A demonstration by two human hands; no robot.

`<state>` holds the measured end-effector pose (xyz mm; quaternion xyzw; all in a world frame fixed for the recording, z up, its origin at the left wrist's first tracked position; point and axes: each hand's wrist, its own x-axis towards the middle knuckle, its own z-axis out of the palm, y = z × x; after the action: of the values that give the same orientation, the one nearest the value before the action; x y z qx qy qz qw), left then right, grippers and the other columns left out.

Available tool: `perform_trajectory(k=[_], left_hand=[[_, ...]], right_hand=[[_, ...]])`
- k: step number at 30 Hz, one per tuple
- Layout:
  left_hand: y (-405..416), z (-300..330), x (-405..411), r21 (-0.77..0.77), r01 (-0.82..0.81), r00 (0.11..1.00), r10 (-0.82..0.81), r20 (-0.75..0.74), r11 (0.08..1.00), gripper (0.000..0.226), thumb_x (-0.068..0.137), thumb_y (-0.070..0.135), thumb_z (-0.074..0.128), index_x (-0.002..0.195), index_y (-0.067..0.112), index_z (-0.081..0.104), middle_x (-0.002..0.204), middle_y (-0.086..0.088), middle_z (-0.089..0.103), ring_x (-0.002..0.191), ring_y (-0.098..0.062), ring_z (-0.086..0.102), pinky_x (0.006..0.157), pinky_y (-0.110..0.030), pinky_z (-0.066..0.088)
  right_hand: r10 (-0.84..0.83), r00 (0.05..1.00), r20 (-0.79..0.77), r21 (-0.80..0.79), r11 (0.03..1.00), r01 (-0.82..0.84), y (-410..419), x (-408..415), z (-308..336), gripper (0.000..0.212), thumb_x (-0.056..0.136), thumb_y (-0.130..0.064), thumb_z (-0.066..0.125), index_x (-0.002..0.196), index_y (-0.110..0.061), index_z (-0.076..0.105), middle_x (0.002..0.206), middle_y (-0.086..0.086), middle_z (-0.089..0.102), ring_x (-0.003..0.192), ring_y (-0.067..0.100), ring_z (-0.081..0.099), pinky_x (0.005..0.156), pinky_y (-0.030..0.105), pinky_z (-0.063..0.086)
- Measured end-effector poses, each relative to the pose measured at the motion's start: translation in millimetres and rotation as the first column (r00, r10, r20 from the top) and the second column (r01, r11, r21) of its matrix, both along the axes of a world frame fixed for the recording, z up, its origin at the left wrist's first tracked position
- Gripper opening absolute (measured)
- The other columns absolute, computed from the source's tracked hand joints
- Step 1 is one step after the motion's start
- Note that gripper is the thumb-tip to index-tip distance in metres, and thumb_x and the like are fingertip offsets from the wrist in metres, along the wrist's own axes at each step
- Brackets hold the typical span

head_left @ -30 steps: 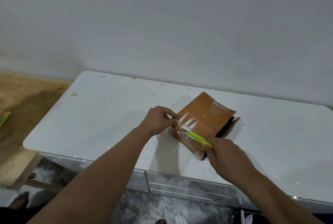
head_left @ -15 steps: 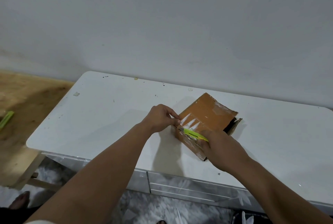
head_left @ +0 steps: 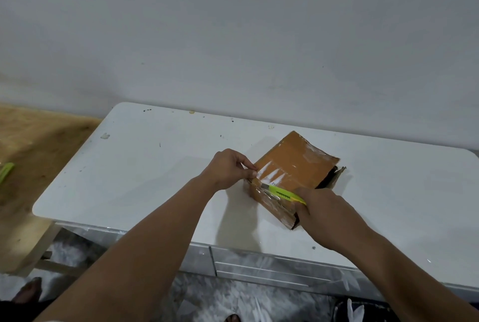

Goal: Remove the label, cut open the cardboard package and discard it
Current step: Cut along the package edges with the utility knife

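Two hands busy — our left (head_left: 228, 170) pinches the box (head_left: 293, 174) corner, right (head_left: 321, 211) grips the knife (head_left: 281, 193) mid-cut — next, a steady draw.

Glossy-taped cardboard package (head_left: 293, 166), glossy table (head_left: 145, 166).

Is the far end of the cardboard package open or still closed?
Open. At the far right end of the cardboard package, the flaps gape apart and a dark gap shows between them.

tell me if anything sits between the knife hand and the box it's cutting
Nothing visible does. The right hand grips the yellow-green utility knife right at the cardboard package, while the left hand pinches its near-left corner.
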<state>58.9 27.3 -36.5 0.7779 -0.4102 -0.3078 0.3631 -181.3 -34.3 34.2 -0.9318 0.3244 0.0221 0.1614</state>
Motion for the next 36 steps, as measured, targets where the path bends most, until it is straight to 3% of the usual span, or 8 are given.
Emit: perform_trajectory(k=[4, 12, 16, 22, 27, 29, 32, 36], left_hand=[[-1, 0, 0, 0.012, 0.005, 1.0, -0.005, 0.009, 1.0, 0.014, 0.077, 0.028, 0.085, 0.089, 0.023, 0.083, 0.054, 0.013, 0.061, 0.051, 0.006, 0.052, 0.049, -0.007, 0.033], [1, -1, 1, 0.039, -0.016, 0.999, 0.017, -0.031, 0.999, 0.013, 0.077, 0.029, 0.085, 0.089, 0.025, 0.082, 0.069, 0.001, 0.073, 0.066, -0.005, 0.059, 0.059, -0.017, 0.039], [1, -2, -1, 0.03, -0.048, 0.999, 0.049, -0.015, 0.998, 0.012, 0.078, 0.029, 0.085, 0.089, 0.025, 0.082, 0.077, -0.006, 0.076, 0.075, -0.016, 0.066, 0.063, -0.02, 0.044], [4, -4, 1, 0.018, -0.082, 0.996, 0.082, -0.03, 0.997, 0.011, 0.081, 0.026, 0.082, 0.092, 0.024, 0.082, 0.078, -0.007, 0.076, 0.069, -0.009, 0.06, 0.052, -0.009, 0.036], [5, -4, -3, -0.012, -0.07, 0.997, 0.071, 0.023, 0.997, 0.01, 0.086, 0.024, 0.076, 0.095, 0.025, 0.08, 0.069, 0.002, 0.066, 0.061, -0.004, 0.053, 0.051, -0.007, 0.035], [6, -6, -6, -0.037, -0.068, 0.997, 0.069, 0.033, 0.997, 0.01, 0.087, 0.024, 0.074, 0.096, 0.026, 0.079, 0.066, 0.004, 0.06, 0.06, -0.005, 0.052, 0.054, -0.009, 0.035], [7, -11, -11, -0.078, -0.098, 0.994, 0.101, 0.045, 0.992, 0.009, 0.089, 0.025, 0.073, 0.096, 0.028, 0.078, 0.076, 0.003, 0.061, 0.069, -0.01, 0.055, 0.066, -0.019, 0.04], [9, -14, -18, -0.11, -0.138, 0.99, 0.141, 0.021, 0.984, 0.01, 0.091, 0.026, 0.07, 0.097, 0.03, 0.077, 0.086, 0.001, 0.061, 0.083, -0.015, 0.063, 0.076, -0.022, 0.046]], right_hand=[[-0.003, 1.0, -0.016, 0.002, 1.0, 0.003, 3, 4, -1, 0.023, 0.097, -0.035, 0.043, 0.111, -0.029, 0.059, 0.078, -0.009, 0.049, 0.068, 0.019, 0.055, 0.053, 0.027, 0.038], [-0.017, 0.971, -0.237, 0.015, 1.0, 0.021, -7, -12, 13, 0.023, 0.093, -0.035, 0.046, 0.108, -0.029, 0.063, 0.092, -0.002, 0.067, 0.074, 0.018, 0.064, 0.07, 0.034, 0.056], [0.0, 0.974, -0.228, -0.03, 1.0, -0.007, -12, -8, 26, 0.02, 0.094, -0.036, 0.046, 0.1, -0.027, 0.063, 0.083, -0.004, 0.063, 0.068, 0.014, 0.06, 0.058, 0.027, 0.046], [0.01, 0.969, -0.246, 0.008, 1.0, -0.008, -6, -3, 17, 0.02, 0.094, -0.033, 0.044, 0.1, -0.025, 0.062, 0.086, -0.001, 0.062, 0.071, 0.019, 0.06, 0.057, 0.029, 0.044], [-0.062, 0.988, -0.144, 0.211, 0.973, 0.092, -20, -24, 26, 0.023, 0.096, -0.029, 0.043, 0.092, -0.021, 0.064, 0.081, 0.001, 0.064, 0.066, 0.017, 0.058, 0.056, 0.028, 0.04], [-0.226, 0.974, 0.014, 0.369, 0.906, 0.205, -29, -31, 23, 0.024, 0.096, -0.035, 0.047, 0.085, -0.021, 0.063, 0.069, -0.001, 0.058, 0.054, 0.014, 0.049, 0.048, 0.025, 0.036], [-0.591, 0.796, 0.131, 0.69, 0.631, 0.354, -42, -40, 3, 0.028, 0.095, -0.039, 0.054, 0.089, -0.015, 0.066, 0.063, 0.001, 0.041, 0.046, 0.012, 0.028, 0.041, 0.023, 0.024], [-0.785, 0.596, 0.171, 0.825, 0.445, 0.349, -52, -46, -23, 0.024, 0.098, -0.029, 0.051, 0.099, -0.012, 0.068, 0.064, 0.003, 0.038, 0.048, 0.012, 0.025, 0.04, 0.022, 0.02]])
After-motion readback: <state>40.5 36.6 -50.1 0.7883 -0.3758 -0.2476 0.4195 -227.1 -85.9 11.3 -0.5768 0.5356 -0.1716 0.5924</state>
